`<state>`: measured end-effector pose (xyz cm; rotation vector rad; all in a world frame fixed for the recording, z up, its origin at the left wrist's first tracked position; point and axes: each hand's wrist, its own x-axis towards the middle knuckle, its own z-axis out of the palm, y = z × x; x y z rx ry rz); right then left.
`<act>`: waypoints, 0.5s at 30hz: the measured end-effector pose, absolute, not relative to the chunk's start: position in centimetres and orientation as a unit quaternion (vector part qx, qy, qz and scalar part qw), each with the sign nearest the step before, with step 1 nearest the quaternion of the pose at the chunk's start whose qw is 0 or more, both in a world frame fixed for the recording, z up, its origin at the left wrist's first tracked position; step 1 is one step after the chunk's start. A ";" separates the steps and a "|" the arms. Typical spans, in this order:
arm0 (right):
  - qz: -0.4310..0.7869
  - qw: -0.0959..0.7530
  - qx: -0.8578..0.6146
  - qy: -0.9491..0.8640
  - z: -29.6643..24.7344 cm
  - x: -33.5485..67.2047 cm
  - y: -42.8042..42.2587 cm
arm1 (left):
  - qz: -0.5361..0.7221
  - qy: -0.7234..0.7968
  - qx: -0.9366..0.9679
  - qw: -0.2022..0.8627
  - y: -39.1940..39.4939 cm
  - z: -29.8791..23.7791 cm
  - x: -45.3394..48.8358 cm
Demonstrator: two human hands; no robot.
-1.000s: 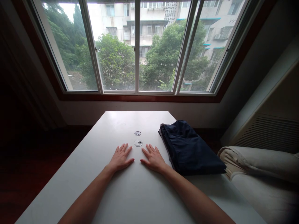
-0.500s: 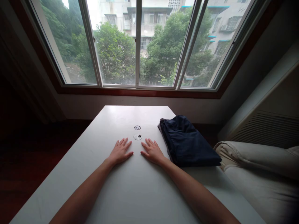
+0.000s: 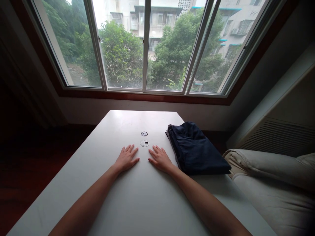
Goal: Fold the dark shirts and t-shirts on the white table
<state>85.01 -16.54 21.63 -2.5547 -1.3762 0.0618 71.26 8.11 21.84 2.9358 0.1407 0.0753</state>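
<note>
Both palms face down on a white table (image 3: 137, 200). My left hand (image 3: 126, 158) lies flat with its fingers spread, holding nothing. Across a small gap, my right hand (image 3: 160, 158) rests the same way, fingers apart. Just beyond the fingertips, two round cut-outs sit in the tabletop, the nearer one a disc-shaped cover (image 3: 144, 143) with a dark notch. Right of my right hand is a stack of folded dark navy cloth (image 3: 199, 149), apparently clothes, with a lighter layer showing at its left edge. Neither hand touches the stack.
A wide sliding window (image 3: 145, 46) with a reddish-brown frame stands beyond the table, trees and a building outside. To the right are beige cushioned seating (image 3: 273, 170) and a slatted vent panel (image 3: 278, 136). Dark reddish floor (image 3: 27, 190) shows on the left.
The view has shifted very slightly. Both hands stay flat in the same place on the table, and the folded cloth has not moved.
</note>
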 end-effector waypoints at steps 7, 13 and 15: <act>0.017 0.118 -0.873 -0.472 21.4 85.1 -16.6 | 0.027 0.049 0.993 0.102 8.1 21.7 71.2; 0.018 0.114 -0.874 -0.472 21.5 85.0 -16.5 | 0.026 0.051 0.993 0.107 8.2 21.8 71.2; 0.020 0.113 -0.874 -0.472 21.6 85.0 -16.5 | 0.027 0.050 0.993 0.108 8.2 21.8 71.2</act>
